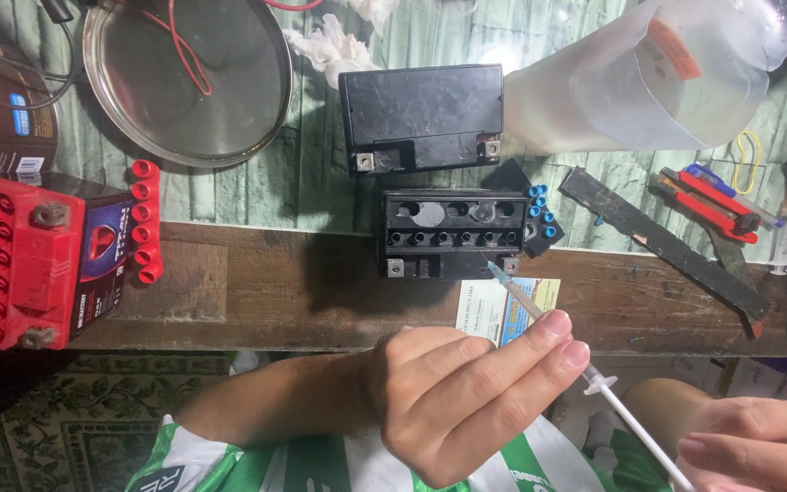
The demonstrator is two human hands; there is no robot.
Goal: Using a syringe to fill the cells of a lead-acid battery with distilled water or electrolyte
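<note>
Syringe (548,333) pinched in left grip (466,392), needle just short of open black battery (453,232); card (503,310) beneath; right grip (758,446) curled at plunger, closure unclear.

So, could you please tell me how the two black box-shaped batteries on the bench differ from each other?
The farther black battery has a closed, smooth top; the nearer black battery is uncovered, showing a row of round cell holes. The nearer one has a blue cap strip beside it and the syringe in the left hand aimed at it; the farther one stands untouched. Both are black, with metal terminals on the near edge.
</note>
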